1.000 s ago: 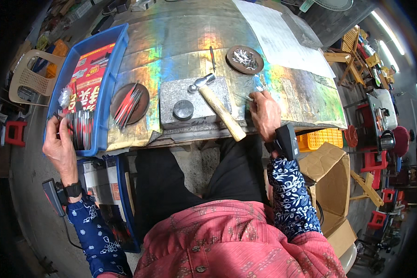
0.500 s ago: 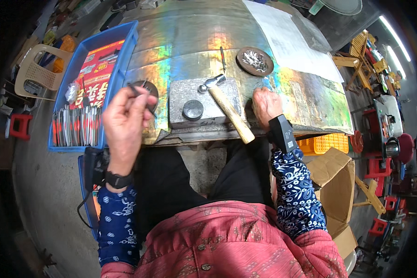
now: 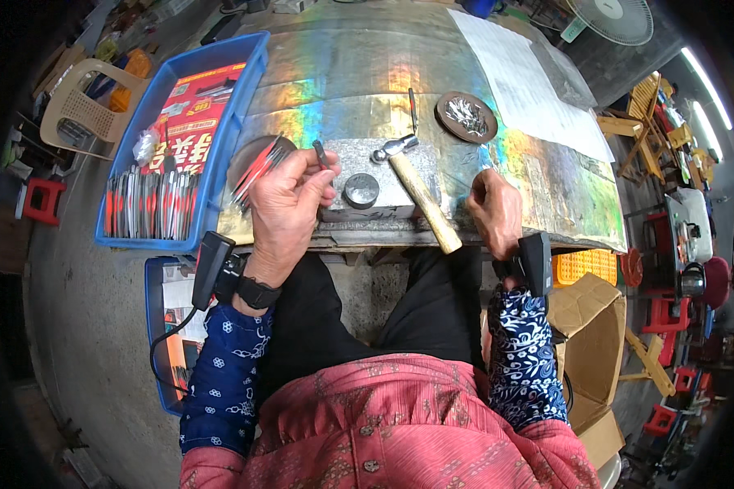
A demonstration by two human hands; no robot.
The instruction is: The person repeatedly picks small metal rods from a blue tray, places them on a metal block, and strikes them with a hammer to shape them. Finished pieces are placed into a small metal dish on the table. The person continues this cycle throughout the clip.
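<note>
My left hand [image 3: 287, 200] is closed at the left edge of the grey metal block [image 3: 342, 151], pinching a slender dark rod [image 3: 321, 155] between thumb and fingers. Several thin red-and-black strips [image 3: 257, 169] lie just behind that hand, over a round brown dish [image 3: 240, 159]. On the block sit a black round puck [image 3: 361, 191] and a ball-peen hammer [image 3: 422, 200], its wooden handle reaching past the table's front edge. To the right of the hammer, my right hand [image 3: 496, 213] is closed with curled fingers near the table edge; what it holds, if anything, is hidden.
A brown dish [image 3: 488, 122] with small metal pieces stands behind the block, beside a thin black-and-red tool [image 3: 413, 110]. At left, a blue crate [image 3: 249, 90] holds a row of slim packets [image 3: 151, 208]. A cardboard box [image 3: 571, 314] is at lower right.
My left hand has moved right, up to the block, with the dark rod. The red-and-black strips now show behind it. My right hand has turned and drawn slightly nearer me. The whole view has shifted.
</note>
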